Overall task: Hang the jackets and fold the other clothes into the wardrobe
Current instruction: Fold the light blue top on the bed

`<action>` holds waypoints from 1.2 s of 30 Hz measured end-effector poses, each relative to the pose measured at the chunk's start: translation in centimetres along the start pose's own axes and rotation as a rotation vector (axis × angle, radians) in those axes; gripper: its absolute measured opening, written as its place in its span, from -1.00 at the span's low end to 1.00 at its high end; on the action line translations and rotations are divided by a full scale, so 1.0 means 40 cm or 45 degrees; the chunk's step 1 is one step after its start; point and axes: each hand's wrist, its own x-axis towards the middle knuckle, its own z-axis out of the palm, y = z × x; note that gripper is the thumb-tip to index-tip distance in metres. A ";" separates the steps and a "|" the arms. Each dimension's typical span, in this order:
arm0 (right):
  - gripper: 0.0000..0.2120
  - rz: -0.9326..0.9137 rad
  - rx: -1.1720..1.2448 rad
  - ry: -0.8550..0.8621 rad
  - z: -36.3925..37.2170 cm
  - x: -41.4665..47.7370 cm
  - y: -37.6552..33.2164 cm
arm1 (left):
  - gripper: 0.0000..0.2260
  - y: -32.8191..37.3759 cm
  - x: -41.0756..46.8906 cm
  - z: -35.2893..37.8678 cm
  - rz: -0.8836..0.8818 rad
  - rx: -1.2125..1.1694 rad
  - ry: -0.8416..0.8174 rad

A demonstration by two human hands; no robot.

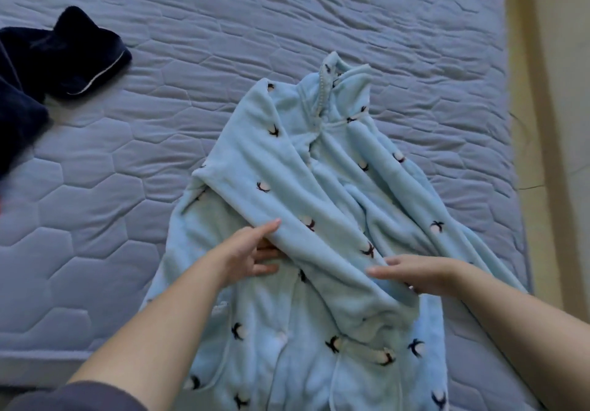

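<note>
A light blue fleece robe (322,193) with small dark bird prints lies spread on the quilted mattress (223,43), collar toward the far side. One sleeve is folded diagonally across its front. My left hand (252,252) holds the lower edge of that folded sleeve, thumb on top and fingers tucked under the fabric. My right hand (418,271) lies flat on the sleeve's end with straight fingers pointing left.
A dark navy garment (60,56) with white piping lies bunched at the mattress's far left. The right edge of the mattress meets a pale yellowish floor strip (549,123). The robe's hem hangs over the near mattress edge.
</note>
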 end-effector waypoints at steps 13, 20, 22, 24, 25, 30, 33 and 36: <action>-0.86 -0.105 -0.208 1.115 -0.089 -0.063 0.221 | -0.63 -0.162 -0.040 0.148 -0.071 0.957 0.520; -0.27 -0.016 -0.082 1.164 -0.195 -0.055 0.264 | -0.84 -0.079 -0.065 0.273 0.279 1.428 0.407; -0.20 -0.028 0.017 1.143 -0.252 -0.031 0.249 | -0.86 -0.066 -0.038 0.314 0.382 1.457 0.393; -0.24 0.009 -0.100 1.056 -0.294 0.008 0.235 | -0.87 -0.064 -0.006 0.351 0.445 1.435 0.423; -0.37 0.004 -0.216 0.956 -0.305 0.027 0.227 | -0.87 -0.069 0.013 0.370 0.457 1.405 0.448; -0.76 -0.238 -0.240 1.042 -0.411 0.006 0.261 | -0.86 -0.107 0.055 0.485 0.349 1.280 0.666; -0.73 -0.260 -0.169 1.298 -0.585 -0.100 0.268 | -0.88 -0.084 0.058 0.562 0.293 1.189 0.776; -0.80 -0.136 -0.396 1.230 -0.678 -0.154 0.243 | -0.89 -0.024 0.055 0.625 0.261 1.095 0.783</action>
